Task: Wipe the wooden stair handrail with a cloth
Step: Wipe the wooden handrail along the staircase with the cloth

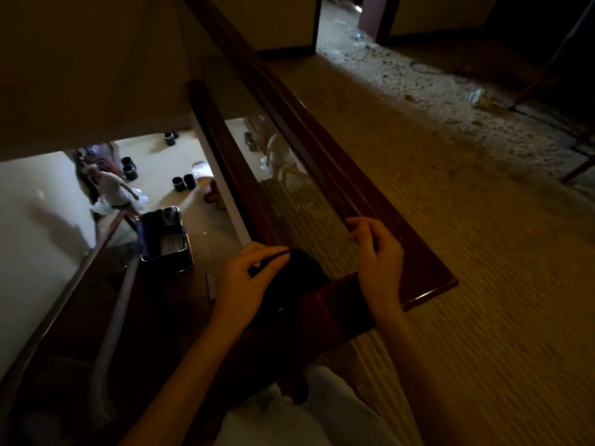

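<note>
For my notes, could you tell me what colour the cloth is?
The cloth is black; head view.

Left hand (pixel 246 281): bare forearm reaching up from lower left, fingers curled, gripping dark cloth (pixel 297 275) | Right hand (pixel 378 252): bare forearm from lower right, fingers bent over handrail (pixel 335 175) inner edge
</note>
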`<state>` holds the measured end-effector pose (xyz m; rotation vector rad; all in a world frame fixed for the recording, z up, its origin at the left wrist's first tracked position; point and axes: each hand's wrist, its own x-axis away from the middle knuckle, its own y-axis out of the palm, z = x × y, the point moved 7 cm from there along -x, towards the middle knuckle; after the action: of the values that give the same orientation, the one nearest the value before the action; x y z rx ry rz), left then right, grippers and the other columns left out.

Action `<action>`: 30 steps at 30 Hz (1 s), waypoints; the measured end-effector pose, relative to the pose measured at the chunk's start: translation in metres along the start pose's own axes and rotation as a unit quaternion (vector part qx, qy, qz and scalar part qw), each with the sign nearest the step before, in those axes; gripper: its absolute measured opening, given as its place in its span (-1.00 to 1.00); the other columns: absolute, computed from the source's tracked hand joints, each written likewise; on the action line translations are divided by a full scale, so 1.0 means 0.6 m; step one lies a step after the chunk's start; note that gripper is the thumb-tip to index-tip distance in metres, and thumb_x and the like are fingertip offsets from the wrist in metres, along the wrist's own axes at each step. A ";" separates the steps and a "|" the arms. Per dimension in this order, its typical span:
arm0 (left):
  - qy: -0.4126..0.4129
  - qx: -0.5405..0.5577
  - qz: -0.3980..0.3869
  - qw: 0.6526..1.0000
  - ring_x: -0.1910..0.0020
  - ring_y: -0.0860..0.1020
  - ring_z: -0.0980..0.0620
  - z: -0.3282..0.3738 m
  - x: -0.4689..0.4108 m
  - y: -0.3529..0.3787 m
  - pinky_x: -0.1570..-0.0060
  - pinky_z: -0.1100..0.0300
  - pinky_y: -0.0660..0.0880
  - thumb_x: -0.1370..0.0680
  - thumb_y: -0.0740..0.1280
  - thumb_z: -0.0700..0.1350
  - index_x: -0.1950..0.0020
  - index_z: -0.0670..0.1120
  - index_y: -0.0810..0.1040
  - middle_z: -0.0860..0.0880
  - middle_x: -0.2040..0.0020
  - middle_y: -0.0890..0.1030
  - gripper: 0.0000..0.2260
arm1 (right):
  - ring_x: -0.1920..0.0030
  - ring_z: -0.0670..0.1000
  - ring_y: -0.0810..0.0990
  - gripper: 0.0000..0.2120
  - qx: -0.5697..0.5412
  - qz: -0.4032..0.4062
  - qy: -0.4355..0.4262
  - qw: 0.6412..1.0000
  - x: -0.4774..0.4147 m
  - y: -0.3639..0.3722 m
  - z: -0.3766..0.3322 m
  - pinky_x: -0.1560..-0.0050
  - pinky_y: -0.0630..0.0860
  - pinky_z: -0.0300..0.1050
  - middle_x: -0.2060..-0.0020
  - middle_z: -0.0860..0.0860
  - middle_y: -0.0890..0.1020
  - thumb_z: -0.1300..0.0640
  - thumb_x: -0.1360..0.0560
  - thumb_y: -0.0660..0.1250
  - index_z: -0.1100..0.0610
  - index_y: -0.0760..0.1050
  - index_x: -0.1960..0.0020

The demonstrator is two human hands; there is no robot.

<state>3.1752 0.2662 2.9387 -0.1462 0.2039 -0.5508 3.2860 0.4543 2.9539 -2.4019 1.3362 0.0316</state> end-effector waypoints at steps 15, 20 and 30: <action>-0.219 0.312 0.089 0.920 -0.02 0.61 0.06 0.109 0.129 0.226 0.06 0.19 0.52 -0.58 0.26 0.02 -0.14 0.08 0.56 0.03 -0.01 0.66 -0.83 | -0.23 -0.06 0.56 -0.73 -0.236 -0.090 -0.160 0.954 0.102 -0.101 -0.116 -0.21 0.50 -0.18 -0.17 -0.06 0.61 0.17 -0.63 0.13 0.14 0.52 -0.25; -0.259 0.317 0.045 0.911 -0.02 0.67 0.03 0.102 0.178 0.275 0.19 0.22 0.60 -0.37 0.37 0.01 -0.01 0.07 0.70 -0.02 -0.03 0.70 -0.75 | -0.32 -0.05 0.47 -0.64 -0.106 -0.050 -0.169 0.979 0.075 -0.175 -0.033 -0.35 0.40 -0.01 -0.25 0.04 0.55 0.05 -0.60 0.15 0.20 0.52 -0.27; -0.240 0.354 0.055 0.902 -0.13 0.63 0.08 0.157 0.219 0.389 0.00 0.21 0.57 -0.52 0.33 -0.15 -0.10 0.07 0.66 0.03 -0.13 0.68 -0.78 | -0.26 0.04 0.57 -0.49 -0.360 -0.079 0.163 0.915 0.123 -0.250 0.096 -0.22 0.55 0.03 -0.26 0.00 0.59 -0.13 -0.42 0.47 -0.10 0.48 -0.34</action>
<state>3.4241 0.4009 2.9652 0.4387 -0.4726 -0.4308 3.4593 0.4845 2.9343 -3.2516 1.4421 0.1001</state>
